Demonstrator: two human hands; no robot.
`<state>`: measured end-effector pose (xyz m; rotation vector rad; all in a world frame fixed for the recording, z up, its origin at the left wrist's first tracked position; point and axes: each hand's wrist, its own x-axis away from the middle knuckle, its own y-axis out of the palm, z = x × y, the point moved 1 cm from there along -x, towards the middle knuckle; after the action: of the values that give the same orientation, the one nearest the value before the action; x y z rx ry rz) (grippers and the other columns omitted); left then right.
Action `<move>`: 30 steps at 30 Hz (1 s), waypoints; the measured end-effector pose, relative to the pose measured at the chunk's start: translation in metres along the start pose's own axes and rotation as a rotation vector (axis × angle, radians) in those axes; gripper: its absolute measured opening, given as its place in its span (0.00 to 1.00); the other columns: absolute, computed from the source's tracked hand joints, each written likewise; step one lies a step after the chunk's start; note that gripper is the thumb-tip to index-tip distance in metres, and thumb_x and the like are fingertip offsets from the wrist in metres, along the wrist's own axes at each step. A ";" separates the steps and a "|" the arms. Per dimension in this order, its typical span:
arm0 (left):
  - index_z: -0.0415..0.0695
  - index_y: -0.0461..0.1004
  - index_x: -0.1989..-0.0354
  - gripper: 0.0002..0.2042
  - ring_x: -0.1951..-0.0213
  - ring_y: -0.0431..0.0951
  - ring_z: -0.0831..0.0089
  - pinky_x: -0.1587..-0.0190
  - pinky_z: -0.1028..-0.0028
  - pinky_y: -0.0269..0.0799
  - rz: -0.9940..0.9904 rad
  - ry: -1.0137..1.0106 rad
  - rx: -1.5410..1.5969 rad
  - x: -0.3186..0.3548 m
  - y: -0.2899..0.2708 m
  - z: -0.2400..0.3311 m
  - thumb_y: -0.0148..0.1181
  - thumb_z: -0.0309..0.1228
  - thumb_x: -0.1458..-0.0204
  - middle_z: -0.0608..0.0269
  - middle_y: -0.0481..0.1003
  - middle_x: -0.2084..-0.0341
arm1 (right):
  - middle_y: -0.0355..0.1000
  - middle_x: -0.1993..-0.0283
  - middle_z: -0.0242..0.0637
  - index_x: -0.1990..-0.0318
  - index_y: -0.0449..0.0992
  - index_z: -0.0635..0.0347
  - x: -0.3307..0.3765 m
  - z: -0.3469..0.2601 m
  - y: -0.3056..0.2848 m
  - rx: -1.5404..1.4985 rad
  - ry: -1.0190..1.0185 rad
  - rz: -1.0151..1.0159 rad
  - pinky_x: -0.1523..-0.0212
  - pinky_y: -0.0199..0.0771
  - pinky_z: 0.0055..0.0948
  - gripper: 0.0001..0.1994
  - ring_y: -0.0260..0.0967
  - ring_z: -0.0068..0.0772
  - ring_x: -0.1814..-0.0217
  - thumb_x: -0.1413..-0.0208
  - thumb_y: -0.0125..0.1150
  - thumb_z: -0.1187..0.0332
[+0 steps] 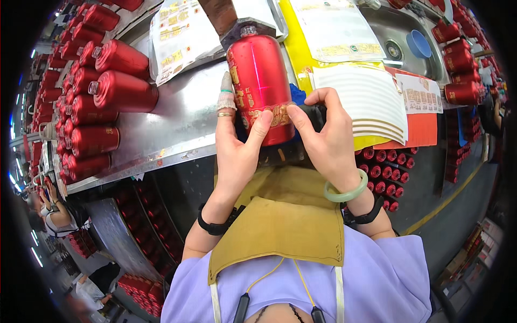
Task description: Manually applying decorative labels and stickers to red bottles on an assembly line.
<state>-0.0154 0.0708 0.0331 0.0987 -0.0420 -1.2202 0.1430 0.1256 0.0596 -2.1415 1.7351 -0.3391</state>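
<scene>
A shiny red bottle (257,75) lies in front of me, its neck pointing away. Gold designs run along its left side, and a gold decal strip (277,115) crosses it near the base. My left hand (237,145) grips the bottle, with fingers along its left side and thumb on its front by the strip. White wrapping covers part of one left finger. At the strip's right end my right hand (328,132) touches with its thumb; its bent index finger stands apart from the bottle. The other right fingers are partly hidden. Blue cloth (297,95) shows behind the bottle.
Red bottles (124,91) crowd the metal bench (177,118) on the left. A brown block with a metal bracket (249,27) meets the bottle's neck. Decal sheets (339,29) and stacked white sheets (366,99) lie right, before a sink (393,32) with a blue bowl (419,44).
</scene>
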 end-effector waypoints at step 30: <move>0.35 0.46 0.22 0.46 0.33 0.68 0.65 0.31 0.65 0.63 0.042 -0.001 0.107 0.003 -0.010 -0.007 0.71 0.27 0.44 0.49 0.63 0.31 | 0.78 0.60 0.49 0.54 0.75 0.67 -0.009 0.014 -0.005 -0.053 -0.078 0.001 0.54 0.75 0.37 0.07 0.78 0.47 0.57 0.38 0.60 0.77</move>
<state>-0.0236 0.0653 0.0251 0.1897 -0.1101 -1.1760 0.1512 0.1366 0.0489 -2.1607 1.7197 -0.2082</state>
